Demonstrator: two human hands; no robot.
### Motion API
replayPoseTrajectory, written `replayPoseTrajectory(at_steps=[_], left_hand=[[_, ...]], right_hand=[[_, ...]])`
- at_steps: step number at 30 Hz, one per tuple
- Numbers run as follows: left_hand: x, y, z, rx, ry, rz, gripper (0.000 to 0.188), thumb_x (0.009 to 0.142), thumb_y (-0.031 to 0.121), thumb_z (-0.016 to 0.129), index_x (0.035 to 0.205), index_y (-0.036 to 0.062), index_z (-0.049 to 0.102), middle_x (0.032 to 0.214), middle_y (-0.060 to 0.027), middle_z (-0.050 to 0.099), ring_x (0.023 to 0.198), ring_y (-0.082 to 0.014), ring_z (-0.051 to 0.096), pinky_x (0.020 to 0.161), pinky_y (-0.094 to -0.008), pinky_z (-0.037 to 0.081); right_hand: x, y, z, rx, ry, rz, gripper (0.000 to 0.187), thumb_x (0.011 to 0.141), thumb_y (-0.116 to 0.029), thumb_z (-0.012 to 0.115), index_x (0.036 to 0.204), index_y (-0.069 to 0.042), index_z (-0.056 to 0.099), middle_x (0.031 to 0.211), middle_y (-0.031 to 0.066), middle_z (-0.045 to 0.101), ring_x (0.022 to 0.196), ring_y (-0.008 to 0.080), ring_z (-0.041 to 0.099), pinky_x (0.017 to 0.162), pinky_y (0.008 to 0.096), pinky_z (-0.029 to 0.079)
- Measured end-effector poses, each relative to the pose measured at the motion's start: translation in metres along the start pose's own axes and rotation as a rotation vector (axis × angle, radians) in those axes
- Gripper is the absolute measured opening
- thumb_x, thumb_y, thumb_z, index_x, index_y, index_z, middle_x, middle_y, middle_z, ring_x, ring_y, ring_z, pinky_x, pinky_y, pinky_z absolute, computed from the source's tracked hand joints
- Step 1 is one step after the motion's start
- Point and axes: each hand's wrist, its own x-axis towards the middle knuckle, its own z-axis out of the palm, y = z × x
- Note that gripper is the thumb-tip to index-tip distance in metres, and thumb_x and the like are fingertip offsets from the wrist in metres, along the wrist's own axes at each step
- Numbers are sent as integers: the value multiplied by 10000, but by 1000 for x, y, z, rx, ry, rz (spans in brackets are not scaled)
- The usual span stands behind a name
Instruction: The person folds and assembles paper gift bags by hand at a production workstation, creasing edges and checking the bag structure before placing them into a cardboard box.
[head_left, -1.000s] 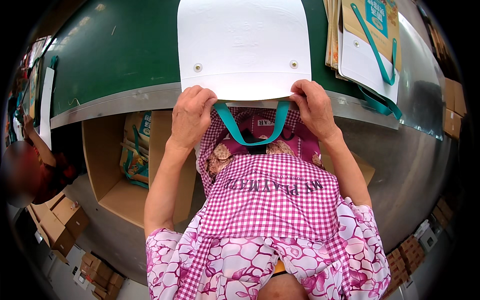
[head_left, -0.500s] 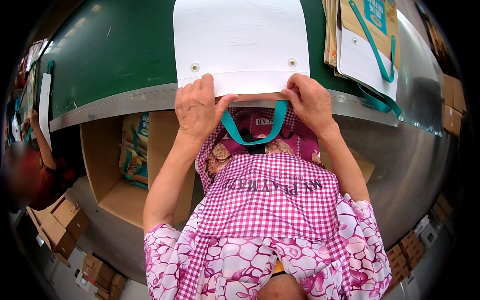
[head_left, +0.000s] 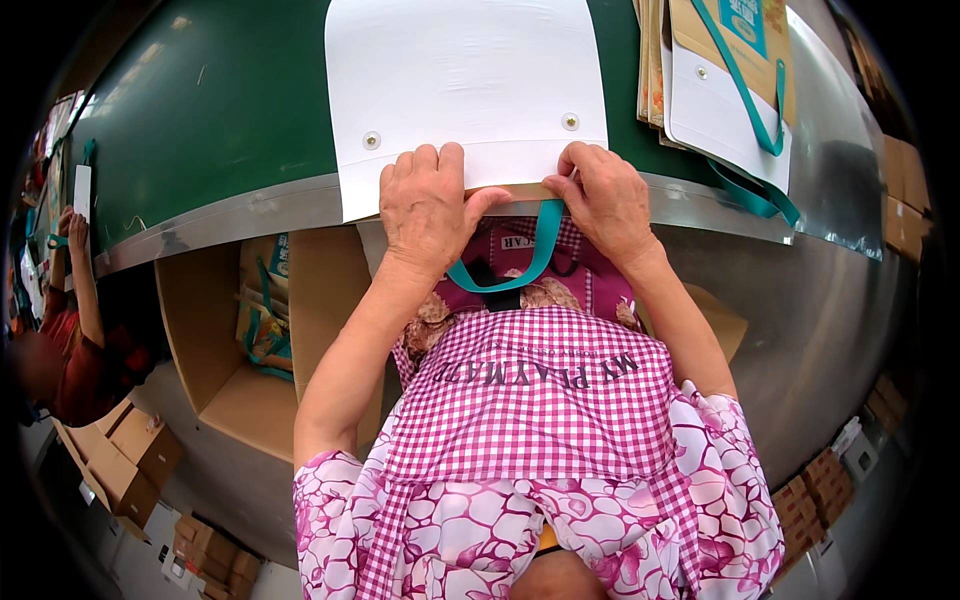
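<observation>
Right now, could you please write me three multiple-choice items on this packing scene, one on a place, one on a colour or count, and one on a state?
1. Where does the white paper bag lie?
A. inside the cardboard box
B. flat on the green belt, its near edge over the metal rim
C. on the floor

2. What colour is the ribbon handle hanging below the bag's near edge?
A. teal
B. red
C. yellow

3. What are the two hands doing?
A. hanging free at the person's sides
B. both lifting a box
C. both pressing on the bag's near edge

Answers:
1 B: the bag rests on the green belt and overlaps the metal rim.
2 A: the loop is teal against the checked apron.
3 C: the left hand and right hand lie on the edge, fingers over it.
</observation>
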Motion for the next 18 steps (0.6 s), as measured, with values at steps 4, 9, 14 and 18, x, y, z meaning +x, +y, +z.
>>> replayPoseTrajectory(at_steps=[4, 9, 14, 18], left_hand=[[4, 0, -1, 8, -75, -31, 624, 733, 624, 735, 830, 32, 562, 746, -92, 563, 740, -273, 576, 721, -403, 442], [19, 2, -6, 58, -255, -97, 594, 698, 604, 769, 833, 55, 588, 736, -84, 608, 738, -253, 620, 714, -396, 430], [18, 2, -5, 35, -227, -89, 578, 699, 584, 781, 819, 55, 583, 741, -92, 620, 737, -266, 621, 718, -405, 432], [16, 1, -5, -11, -191, -69, 594, 717, 566, 779, 827, 24, 562, 760, -123, 626, 780, -306, 629, 738, -426, 459]], right_hand=[[-7, 17, -11, -43, 9, 50, 215, 836, -211, 748, 856, -71, 587, 810, 99, 585, 809, 300, 593, 713, 423, 479], [-11, 26, -24, -115, 12, 106, 230, 829, -212, 762, 862, -69, 585, 822, 101, 579, 830, 293, 589, 711, 416, 487], [-3, 1, -38, 58, -2, 36, 225, 861, -212, 735, 884, -58, 572, 809, 110, 610, 782, 305, 625, 685, 416, 497], [1, -34, -4, 260, -108, -179, 175, 911, -189, 677, 893, -51, 569, 787, 119, 641, 738, 306, 659, 652, 411, 515]])
